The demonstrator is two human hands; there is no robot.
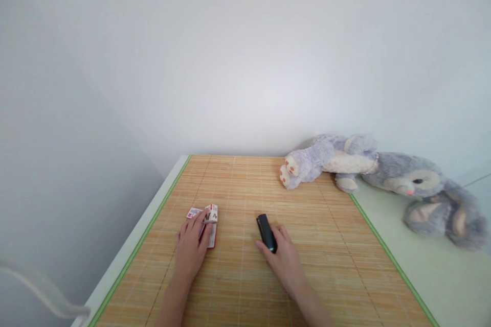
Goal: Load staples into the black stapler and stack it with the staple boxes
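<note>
From the head view, I locate the black stapler (266,232) on the bamboo mat (238,281), right of centre. My right hand (287,258) straddles its near end, thumb and fingers apart; I cannot tell whether they grip. My left hand (192,242) covers part of the small printed box (211,212); I cannot confirm its grip.
</note>
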